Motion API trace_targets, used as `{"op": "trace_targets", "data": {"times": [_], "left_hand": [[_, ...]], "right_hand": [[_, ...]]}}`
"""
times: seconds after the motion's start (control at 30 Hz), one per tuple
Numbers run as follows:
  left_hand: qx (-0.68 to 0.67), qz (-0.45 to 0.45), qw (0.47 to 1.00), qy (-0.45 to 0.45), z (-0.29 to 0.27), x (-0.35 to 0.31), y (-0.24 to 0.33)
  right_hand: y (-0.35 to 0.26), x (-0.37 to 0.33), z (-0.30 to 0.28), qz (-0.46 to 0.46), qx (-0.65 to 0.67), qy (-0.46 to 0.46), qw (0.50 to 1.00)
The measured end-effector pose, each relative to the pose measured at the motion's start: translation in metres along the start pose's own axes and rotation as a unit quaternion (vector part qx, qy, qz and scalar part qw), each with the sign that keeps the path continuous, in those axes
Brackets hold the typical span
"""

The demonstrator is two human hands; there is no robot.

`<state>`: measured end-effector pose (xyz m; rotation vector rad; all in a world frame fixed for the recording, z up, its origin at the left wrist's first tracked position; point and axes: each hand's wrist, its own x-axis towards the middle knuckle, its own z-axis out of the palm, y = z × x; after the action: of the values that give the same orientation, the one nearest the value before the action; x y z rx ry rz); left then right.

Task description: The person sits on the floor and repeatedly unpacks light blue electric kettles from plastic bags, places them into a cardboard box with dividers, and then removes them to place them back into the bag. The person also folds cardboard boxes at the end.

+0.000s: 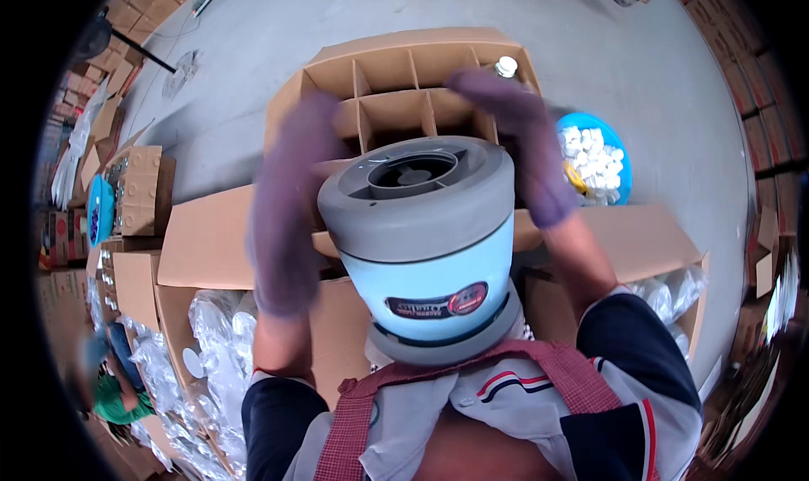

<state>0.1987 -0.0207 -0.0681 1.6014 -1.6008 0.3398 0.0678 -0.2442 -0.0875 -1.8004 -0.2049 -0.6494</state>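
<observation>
A light-blue round container with a thick grey plastic top (421,279) is seen in front of the wearer's chest. To its left, the left hand (295,173) is raised in a purple fabric glove; to its right, the similarly gloved right hand (520,133) is held near a white-capped bottle (506,66). Through blur, the grip of either hand cannot be told. Beyond the container, the bottle is held in the far right compartment of a divided brown cardboard carton (404,36).

Open divided carton (413,40), white-capped bottle (506,67) inside
</observation>
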Motion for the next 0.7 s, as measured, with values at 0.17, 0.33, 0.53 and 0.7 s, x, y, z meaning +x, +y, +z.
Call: {"op": "trace_targets", "data": {"times": [0.17,0.33,0.53,0.7], "left_hand": [[-0.197,-0.217,0.953,0.08,-0.008,-0.004,0.039],[-0.085,-0.212,0.973,0.026,-0.007,-0.011,-0.002],[-0.353,-0.187,0.899,0.179,-0.046,-0.031,0.019],[-0.186,-0.17,0.966,0.059,-0.002,0.019,-0.023]], "right_hand": [[0.005,0.012,-0.007,0.051,0.05,-0.127,0.989],[-0.041,0.031,-0.011,-0.08,-0.012,-0.129,0.988],[0.029,0.027,-0.006,-0.032,-0.056,-0.054,0.996],[0.007,0.049,-0.006,0.027,0.103,-0.126,0.986]]}}
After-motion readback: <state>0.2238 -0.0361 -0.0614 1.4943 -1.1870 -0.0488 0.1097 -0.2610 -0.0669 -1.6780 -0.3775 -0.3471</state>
